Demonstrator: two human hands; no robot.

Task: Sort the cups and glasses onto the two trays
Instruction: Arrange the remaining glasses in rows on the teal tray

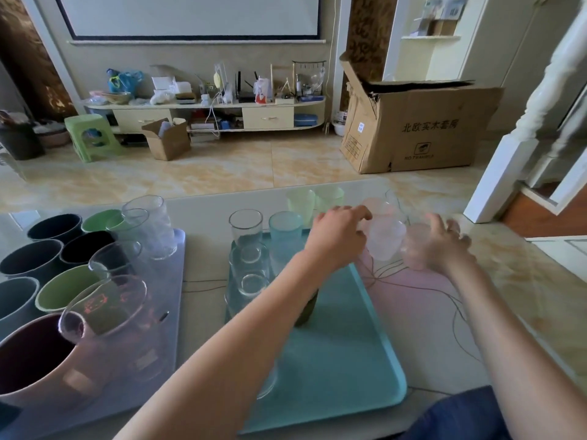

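Observation:
A teal tray (343,360) lies in the middle of the table with clear glasses (246,236) and a blue tumbler (286,236) at its far end. To the left, a pale lilac tray (171,281) carries several opaque cups (31,258) and clear glasses (149,227). My left hand (336,239) reaches across the teal tray and holds a frosted pink cup (386,239) by its rim. My right hand (441,246) curls round another pink cup (416,249) just to the right. Two pale green cups (314,201) stand behind them.
A dark green glass (306,309) stands on the teal tray under my left forearm. Thin cables (444,296) trail over the table to the right. A big cardboard box (413,128) sits on the floor beyond, with a white post (508,166) at the table's right.

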